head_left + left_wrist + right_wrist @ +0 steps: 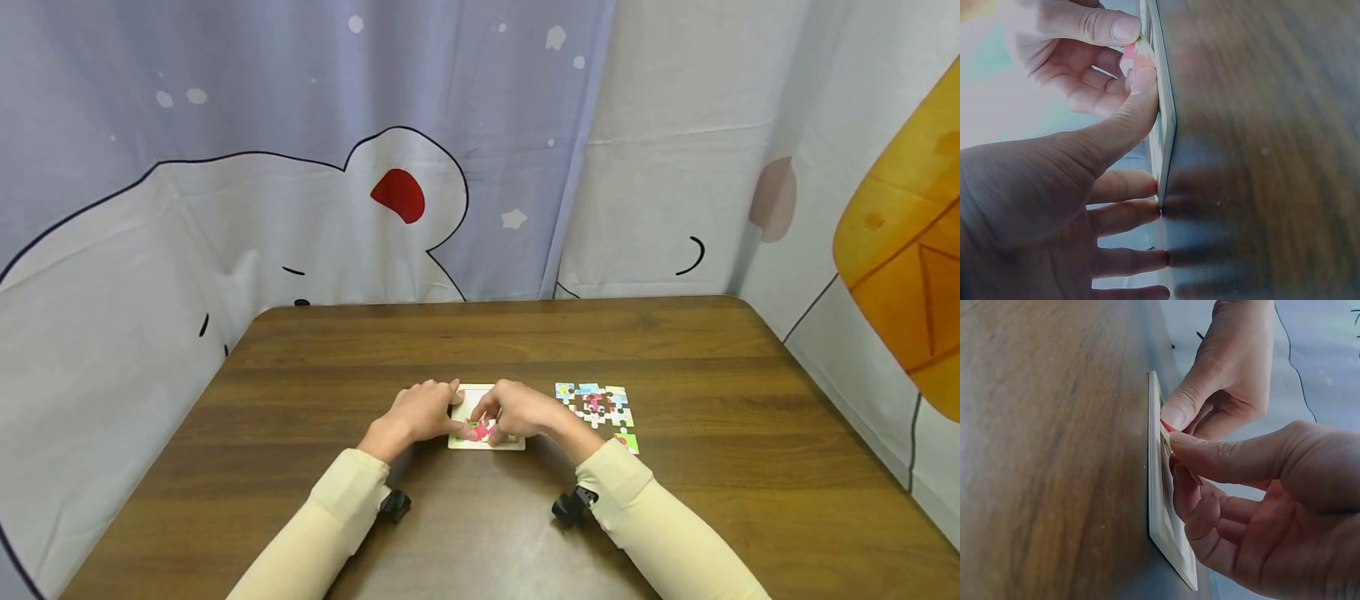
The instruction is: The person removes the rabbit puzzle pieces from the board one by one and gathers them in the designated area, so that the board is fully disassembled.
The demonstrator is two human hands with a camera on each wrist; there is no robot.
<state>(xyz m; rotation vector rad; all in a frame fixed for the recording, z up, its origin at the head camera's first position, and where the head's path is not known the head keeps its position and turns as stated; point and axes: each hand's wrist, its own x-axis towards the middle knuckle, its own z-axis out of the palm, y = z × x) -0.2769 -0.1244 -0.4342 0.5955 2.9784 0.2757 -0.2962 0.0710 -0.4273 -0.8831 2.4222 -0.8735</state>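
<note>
A small pale puzzle tray (512, 446) lies flat on the table, with pink and green puzzle pieces (481, 430) in its near part. My left hand (422, 412) is at the tray's left side; its thumb presses on the pieces, while the other fingers stretch out straight along the tray and the tabletop. From the right, my right hand (523, 408) pinches a pink-and-white puzzle piece (1142, 56) between thumb and fingertips, tilted against the tray beside the left thumb. Fingers partly hide the piece and its lower edge in both wrist views.
To the right of the tray, several loose puzzle pieces (627, 442) lie in a loose cluster on the brown wooden table (337, 350). A printed curtain (510, 125) hangs behind the table's far edge. Each wrist carries a small black camera (572, 506).
</note>
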